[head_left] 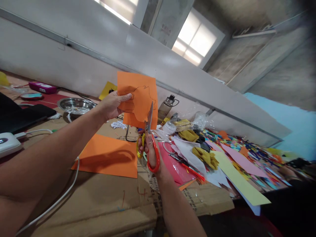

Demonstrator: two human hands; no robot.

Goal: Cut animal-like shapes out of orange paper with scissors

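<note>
Scissors point(147, 127): blades up against the drawn orange card point(144, 102), one handle loop yellow, the other red; from where I stand, I can't tell how widely the blades part.
Right hand point(150, 148): fingers curled through the loops, holding the scissors over the right edge of the flat orange sheet point(108, 168).
Left hand point(114, 104): thumb in front, fingers folded behind, pinching the card's left edge.
Drawn outline: dark lines facing the person, on the card held in the air above and beyond the flat orange sheet; its curved lower edge looks partly cut.
Steady cutting: best, I think, to keep the right wrist quiet and let the left hand turn the card into the blades; long closes near the pivot should leave smoother curves than snips with the tips.
Boxy tabs: drawn close to the left thumb, so the grip should shift before blades work there.
Steel bowl point(67, 102): beyond the flat orange sheet, leftward.
Water bottle point(166, 108): beyond it, rightward.
Crimson sheet point(176, 171): just right of it.
</note>
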